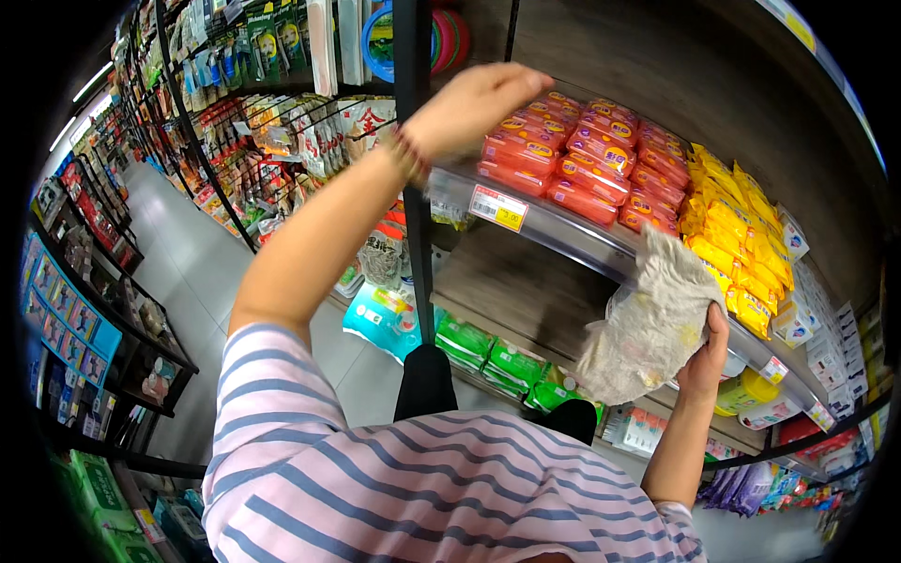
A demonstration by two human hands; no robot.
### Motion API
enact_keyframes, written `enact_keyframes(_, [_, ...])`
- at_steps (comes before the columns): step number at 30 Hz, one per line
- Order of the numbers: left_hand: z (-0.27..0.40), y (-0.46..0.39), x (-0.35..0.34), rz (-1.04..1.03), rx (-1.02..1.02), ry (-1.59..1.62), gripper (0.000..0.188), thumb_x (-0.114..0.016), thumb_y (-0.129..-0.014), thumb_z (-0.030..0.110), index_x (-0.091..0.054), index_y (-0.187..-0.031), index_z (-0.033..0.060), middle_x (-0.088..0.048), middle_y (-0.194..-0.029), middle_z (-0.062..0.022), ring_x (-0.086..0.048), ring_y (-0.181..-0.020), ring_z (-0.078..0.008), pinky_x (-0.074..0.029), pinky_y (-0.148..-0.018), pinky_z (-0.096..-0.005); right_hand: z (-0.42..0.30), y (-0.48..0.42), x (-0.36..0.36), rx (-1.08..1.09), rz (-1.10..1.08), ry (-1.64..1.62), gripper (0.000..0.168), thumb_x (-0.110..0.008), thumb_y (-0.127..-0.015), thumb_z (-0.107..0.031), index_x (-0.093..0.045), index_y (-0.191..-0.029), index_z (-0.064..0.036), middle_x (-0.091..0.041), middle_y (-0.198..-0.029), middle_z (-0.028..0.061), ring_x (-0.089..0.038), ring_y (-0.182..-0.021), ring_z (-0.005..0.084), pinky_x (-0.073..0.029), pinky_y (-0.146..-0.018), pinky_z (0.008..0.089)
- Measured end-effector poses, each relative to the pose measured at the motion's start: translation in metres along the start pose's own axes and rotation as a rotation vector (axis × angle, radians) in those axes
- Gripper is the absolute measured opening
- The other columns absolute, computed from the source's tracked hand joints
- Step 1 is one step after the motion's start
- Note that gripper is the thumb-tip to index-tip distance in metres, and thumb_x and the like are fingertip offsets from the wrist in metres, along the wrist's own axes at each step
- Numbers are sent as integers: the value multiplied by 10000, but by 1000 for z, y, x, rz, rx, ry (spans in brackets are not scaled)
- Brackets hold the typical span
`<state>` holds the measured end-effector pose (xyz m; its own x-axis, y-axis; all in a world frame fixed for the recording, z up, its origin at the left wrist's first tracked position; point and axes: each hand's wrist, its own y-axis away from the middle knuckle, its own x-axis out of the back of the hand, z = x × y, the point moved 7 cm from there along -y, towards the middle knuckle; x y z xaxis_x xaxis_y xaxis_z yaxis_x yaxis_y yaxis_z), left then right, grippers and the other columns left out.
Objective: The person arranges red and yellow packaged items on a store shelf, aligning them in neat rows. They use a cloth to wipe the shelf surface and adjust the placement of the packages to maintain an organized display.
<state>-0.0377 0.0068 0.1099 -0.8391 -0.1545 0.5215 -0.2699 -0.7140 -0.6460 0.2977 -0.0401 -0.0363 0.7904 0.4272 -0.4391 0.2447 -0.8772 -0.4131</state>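
Observation:
My left hand point(486, 102) is blurred and reaches over the left end of a shelf, beside stacked red-wrapped soap packs point(595, 158). Its fingertips point towards the back of the shelf, and its grip does not show clearly. A red beaded bracelet point(410, 156) circles that wrist. On the right, my right hand point(706, 345) grips a crumpled, stained grey cloth point(651, 320), which hangs in front of the shelf edge. Yellow packets point(739, 232) are piled to the right of the red packs.
A black upright post point(414, 176) stands left of the shelf. Along the metal shelf edge point(563, 229) are price tags. Green packages point(517, 362) lie on the lowest shelf, and a turquoise package point(383, 320) is beside the post. Hanging goods and an aisle floor point(176, 246) lie left.

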Motion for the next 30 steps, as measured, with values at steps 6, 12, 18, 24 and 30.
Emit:
enact_keyframes(6, [31,138,-56,-94,8,114,744,-543,-880,403,-186,-1444,75,-307,-1395,-88,-348,-1266,-206,-313,-1024,-340,21,-23,-108,-109,-122,65,481,-425,-931,-290,-413,-1285,34,-524,-1245,139,-528,-1135,231,-419,-966,366])
enact_keyframes(12, [-26,210,-89,411,352,1213,540,-466,-940,330,-282,-1382,79,-384,-1359,-81,-411,-1246,-223,-357,-1033,-378,57,-22,-228,216,-844,973,477,-534,-880,-252,-451,-1314,-73,-393,-1370,177,-407,-1248,314,-308,-1034,379])
enact_keyframes(18, [-70,218,21,618,148,1243,456,-386,-962,323,-350,-1341,71,-465,-1302,-90,-485,-1177,-223,-403,-1003,-395,15,-55,-140,348,-251,1015,267,-458,-943,-193,-629,-1060,-25,-598,-1127,101,-545,-1045,183,-438,-841,279])
enact_keyframes(24, [-118,96,113,450,366,658,309,-440,-950,238,-528,-1158,27,-602,-1067,-50,-580,-973,-142,-466,-845,-295,-5,-57,-92,399,60,1101,229,-462,-946,-148,-636,-970,-2,-610,-1070,98,-551,-1010,177,-430,-812,270])
enact_keyframes(30, [-177,-5,86,-85,469,410,283,-562,-894,279,-599,-1056,50,-626,-914,-6,-591,-839,-91,-476,-740,-250,5,-62,-92,545,32,1314,153,-517,-891,-64,-648,-901,14,-628,-990,135,-566,-932,225,-432,-808,318])
